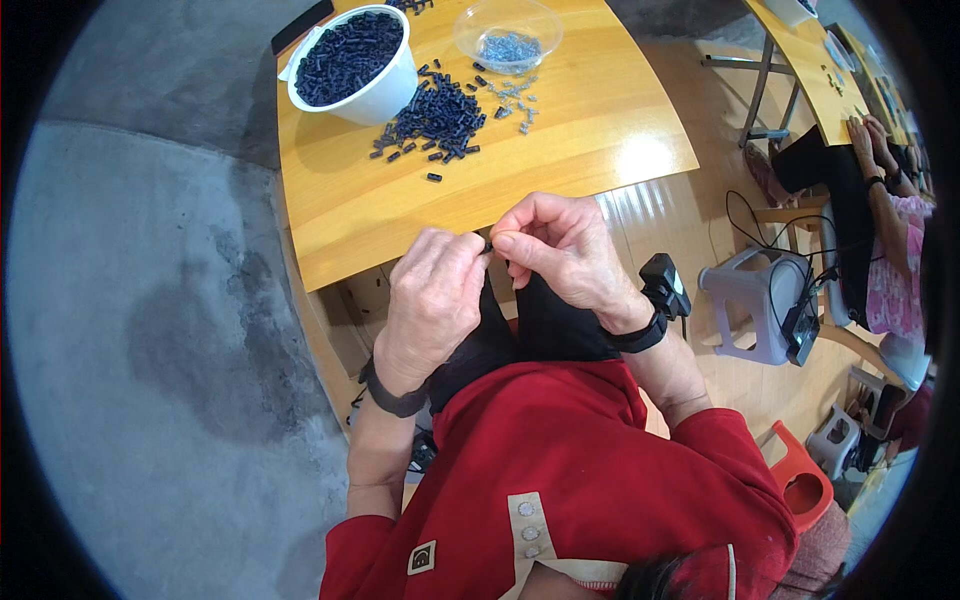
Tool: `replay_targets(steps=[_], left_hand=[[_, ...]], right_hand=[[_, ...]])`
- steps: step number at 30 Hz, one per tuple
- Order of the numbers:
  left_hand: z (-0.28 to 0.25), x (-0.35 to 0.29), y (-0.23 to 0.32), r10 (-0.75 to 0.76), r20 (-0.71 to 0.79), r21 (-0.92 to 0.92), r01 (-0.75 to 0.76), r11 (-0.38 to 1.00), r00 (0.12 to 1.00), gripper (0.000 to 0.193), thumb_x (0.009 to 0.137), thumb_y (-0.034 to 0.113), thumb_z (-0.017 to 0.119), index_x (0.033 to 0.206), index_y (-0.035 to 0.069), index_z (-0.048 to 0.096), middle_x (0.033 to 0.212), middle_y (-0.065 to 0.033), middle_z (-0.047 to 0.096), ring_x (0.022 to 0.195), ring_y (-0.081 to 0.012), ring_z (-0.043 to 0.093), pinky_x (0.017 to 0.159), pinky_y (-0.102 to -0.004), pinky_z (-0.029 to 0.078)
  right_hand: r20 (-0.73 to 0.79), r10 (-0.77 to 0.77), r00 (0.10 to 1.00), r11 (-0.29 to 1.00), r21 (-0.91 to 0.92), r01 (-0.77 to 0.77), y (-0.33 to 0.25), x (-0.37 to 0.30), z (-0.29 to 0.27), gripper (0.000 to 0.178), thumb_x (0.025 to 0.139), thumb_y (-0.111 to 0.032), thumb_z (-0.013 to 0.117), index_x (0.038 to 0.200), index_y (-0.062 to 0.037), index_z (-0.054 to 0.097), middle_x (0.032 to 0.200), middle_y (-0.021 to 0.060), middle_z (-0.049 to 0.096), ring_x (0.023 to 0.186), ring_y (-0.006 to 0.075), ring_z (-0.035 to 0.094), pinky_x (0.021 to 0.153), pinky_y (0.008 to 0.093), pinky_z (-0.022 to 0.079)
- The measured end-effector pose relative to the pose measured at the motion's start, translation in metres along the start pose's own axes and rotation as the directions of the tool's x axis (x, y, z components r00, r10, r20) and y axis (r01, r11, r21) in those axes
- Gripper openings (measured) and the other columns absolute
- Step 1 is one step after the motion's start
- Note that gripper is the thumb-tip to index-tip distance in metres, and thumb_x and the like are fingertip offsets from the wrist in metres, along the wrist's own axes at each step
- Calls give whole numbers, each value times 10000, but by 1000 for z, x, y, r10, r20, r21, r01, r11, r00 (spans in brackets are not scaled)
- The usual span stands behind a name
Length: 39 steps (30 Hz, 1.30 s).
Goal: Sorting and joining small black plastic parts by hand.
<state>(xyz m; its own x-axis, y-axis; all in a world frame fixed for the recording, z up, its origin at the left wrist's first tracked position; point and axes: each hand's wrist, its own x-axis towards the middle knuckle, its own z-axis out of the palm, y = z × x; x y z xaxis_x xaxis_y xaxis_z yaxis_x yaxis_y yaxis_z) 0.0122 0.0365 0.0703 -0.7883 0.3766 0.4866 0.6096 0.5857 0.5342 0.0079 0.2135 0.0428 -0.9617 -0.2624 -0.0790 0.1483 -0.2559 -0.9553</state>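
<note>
In front of my lap, just off the table's near edge, my two hands meet fingertip to fingertip. Closed in a pinch, my left hand [436, 295] grips a small black plastic piece [488, 246], of which only a bit shows. My right hand [565, 250] is pinched against that end; whatever sits between its thumb and forefinger is too small to make out. Beyond them on the table lies a pile of similar black pieces [435, 115]. Right of it are scattered small clear pieces [515, 95].
A white tub [385, 98] full of black pieces stands on the yellow wooden table [590, 125]. Behind the clear pieces is a clear bowl [545, 50] holding more. A wall [150, 250] rises at left. To the right are a plastic stool [740, 300], cables and another seated person [890, 220].
</note>
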Motion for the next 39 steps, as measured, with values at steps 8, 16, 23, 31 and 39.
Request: replay_targets(steps=[8,16,23,31,39], left_hand=[[7,-5,-6,-41,-40,-50,39,998,998,204,724,-86,704,892,-1,627,752,-123,594,688,-295,603,608,-387,491],[-3,-10,3,-387,-16,-338,359,870,922,107,788,-49,744,885,-27,703,803,-59,688,691,-101,620,625,-238,490],[-10,-4,14,-328,-56,-178,314,933,943,125,760,-66,736,875,-28,704,771,-79,688,668,-126,640,605,-247,494],[-14,-2,19,-126,-85,-16,125,992,988,156,740,-52,762,872,-15,688,767,-113,675,643,-201,654,586,-287,510],[-18,1,23,-110,-64,3,111,994,992,167,741,-65,733,877,-4,657,745,-116,621,644,-250,619,579,-342,490]], right_hand=[[68,71,995,982,173,-82,13,9,-2,111,919,-105,683,914,2,652,758,41,672,580,67,623,525,210,532],[255,112,960,736,628,-253,34,11,-12,169,948,-165,651,977,2,652,823,106,710,602,134,674,565,286,598],[287,92,954,720,642,-263,34,9,-7,169,947,-165,653,979,1,660,820,111,712,612,136,676,561,284,591],[362,76,929,701,643,-308,36,10,-6,157,960,-166,630,945,-10,647,775,89,694,593,129,668,525,273,576],[401,110,909,624,684,-377,33,10,2,167,959,-186,626,908,-27,638,722,60,661,531,108,589,467,242,502]])
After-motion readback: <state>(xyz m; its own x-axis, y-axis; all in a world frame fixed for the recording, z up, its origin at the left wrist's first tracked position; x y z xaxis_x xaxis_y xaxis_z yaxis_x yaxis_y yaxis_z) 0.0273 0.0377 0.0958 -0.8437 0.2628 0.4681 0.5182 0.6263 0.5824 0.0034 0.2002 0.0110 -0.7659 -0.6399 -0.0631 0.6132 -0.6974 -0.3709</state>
